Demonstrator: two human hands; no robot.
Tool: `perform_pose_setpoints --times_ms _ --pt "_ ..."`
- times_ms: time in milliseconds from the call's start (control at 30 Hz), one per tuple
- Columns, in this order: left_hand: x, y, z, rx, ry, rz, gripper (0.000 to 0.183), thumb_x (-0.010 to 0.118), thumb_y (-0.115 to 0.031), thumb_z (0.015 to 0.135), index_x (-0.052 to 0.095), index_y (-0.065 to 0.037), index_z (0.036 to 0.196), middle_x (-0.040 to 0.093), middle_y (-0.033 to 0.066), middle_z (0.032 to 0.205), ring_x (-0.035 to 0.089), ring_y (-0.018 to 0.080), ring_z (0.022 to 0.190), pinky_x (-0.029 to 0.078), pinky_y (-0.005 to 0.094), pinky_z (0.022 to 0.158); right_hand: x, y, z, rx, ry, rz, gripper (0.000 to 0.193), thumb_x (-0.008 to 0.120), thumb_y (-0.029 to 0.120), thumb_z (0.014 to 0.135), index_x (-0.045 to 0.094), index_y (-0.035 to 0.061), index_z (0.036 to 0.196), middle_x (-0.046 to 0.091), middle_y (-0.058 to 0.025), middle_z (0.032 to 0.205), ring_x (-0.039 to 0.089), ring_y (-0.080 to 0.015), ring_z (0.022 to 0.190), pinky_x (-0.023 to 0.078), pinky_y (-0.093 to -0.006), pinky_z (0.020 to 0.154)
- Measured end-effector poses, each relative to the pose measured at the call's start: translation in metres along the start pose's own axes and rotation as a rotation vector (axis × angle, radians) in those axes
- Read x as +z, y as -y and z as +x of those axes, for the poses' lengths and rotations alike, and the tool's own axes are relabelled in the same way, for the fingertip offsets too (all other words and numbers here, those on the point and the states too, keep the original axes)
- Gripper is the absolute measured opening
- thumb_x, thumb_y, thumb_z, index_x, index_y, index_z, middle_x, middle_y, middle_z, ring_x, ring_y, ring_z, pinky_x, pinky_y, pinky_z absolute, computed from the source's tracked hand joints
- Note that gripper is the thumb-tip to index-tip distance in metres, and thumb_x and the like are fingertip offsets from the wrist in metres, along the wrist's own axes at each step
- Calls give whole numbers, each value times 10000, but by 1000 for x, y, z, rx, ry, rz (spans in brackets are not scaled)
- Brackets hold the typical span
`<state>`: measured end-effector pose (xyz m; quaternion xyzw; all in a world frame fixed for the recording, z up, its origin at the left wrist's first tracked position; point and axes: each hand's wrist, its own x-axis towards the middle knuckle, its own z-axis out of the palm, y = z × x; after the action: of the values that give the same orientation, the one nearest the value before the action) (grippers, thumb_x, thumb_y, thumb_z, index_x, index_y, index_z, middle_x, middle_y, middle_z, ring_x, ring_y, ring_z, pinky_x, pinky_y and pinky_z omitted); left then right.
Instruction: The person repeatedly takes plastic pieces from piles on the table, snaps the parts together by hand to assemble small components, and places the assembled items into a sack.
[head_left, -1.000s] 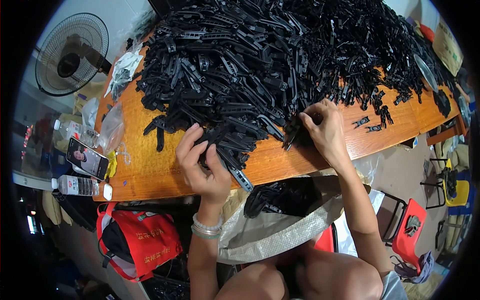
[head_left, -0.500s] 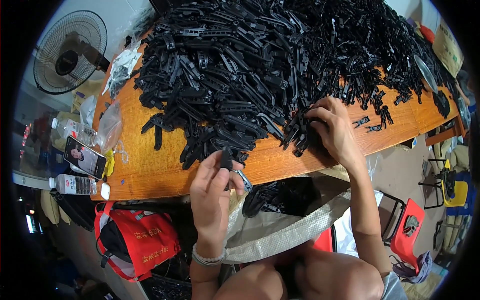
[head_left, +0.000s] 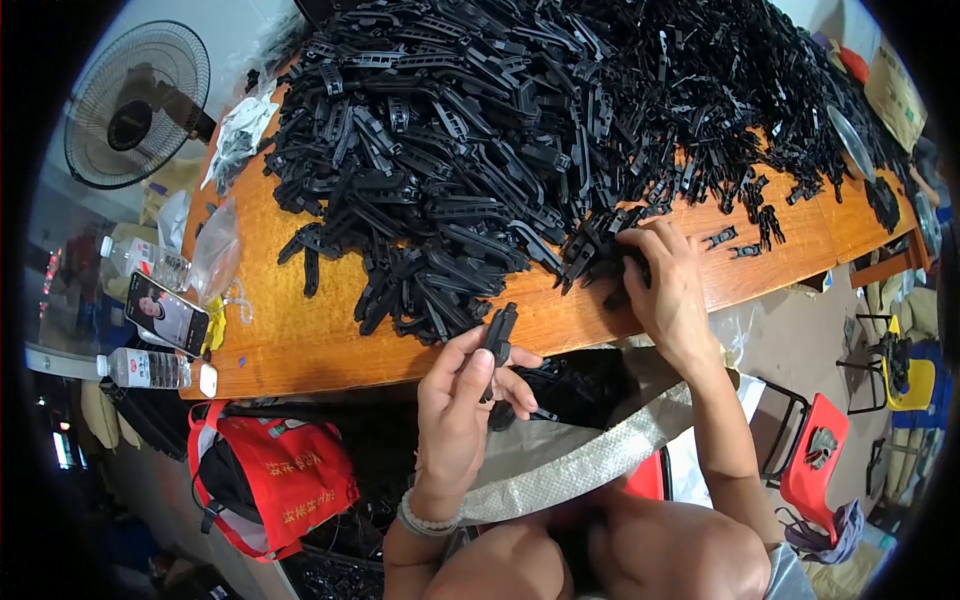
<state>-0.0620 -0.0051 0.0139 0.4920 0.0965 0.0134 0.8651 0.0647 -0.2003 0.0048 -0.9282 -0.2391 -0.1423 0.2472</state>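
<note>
Orange-brown wood: the table (head_left: 290, 340), its far side buried under a heap of black plastic parts (head_left: 430, 130), longer channelled pieces at centre and smaller ones to the right. Below its near edge, a white woven sack (head_left: 610, 455) gapes, more dark parts inside. Left hand (head_left: 455, 410): thumb and fingers pinch one black part (head_left: 500, 335), held tilted near the table edge. Change: one second ago this hand was at the heap's near edge; it has since drawn back and shifted right toward the sack mouth, so a single piece is now apart from the rest, which I judge leaves it ready for handling. Right hand (head_left: 675, 290): barely moved, fingers curled down over a small cluster (head_left: 590, 255) of parts; cannot tell whether it grips one. Smallest noted: two loose clips (head_left: 720, 238) right of that hand.
</note>
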Motion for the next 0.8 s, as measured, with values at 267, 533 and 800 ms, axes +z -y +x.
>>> perform_pose_setpoints --times_ms 267,533,800 --pt "7 3 -1 -160 86 77 307 336 -104 980 432 99 1189 591 221 1040 640 221 761 543 322 689 -32 22 -25 -77 263 810 128 679 48 775 671 11 897 621 -107 772 606 -238 712 470 -321 646" --pt "19 7 -4 -26 158 407 309 402 -37 960 488 118 1212 645 175 933 668 189 775 555 267 699 -19 33 -45 -218 231 679 187 683 -20 721 648 11 902 634 -102 839 624 -274 746 502 -332 640" --pt "14 5 -5 144 221 717 320 536 -11 894 515 87 1198 658 178 914 681 211 754 536 281 668 -21 34 -49 -290 87 612 209 702 -14 703 633 8 899 652 -96 852 639 -252 716 521 -330 617"
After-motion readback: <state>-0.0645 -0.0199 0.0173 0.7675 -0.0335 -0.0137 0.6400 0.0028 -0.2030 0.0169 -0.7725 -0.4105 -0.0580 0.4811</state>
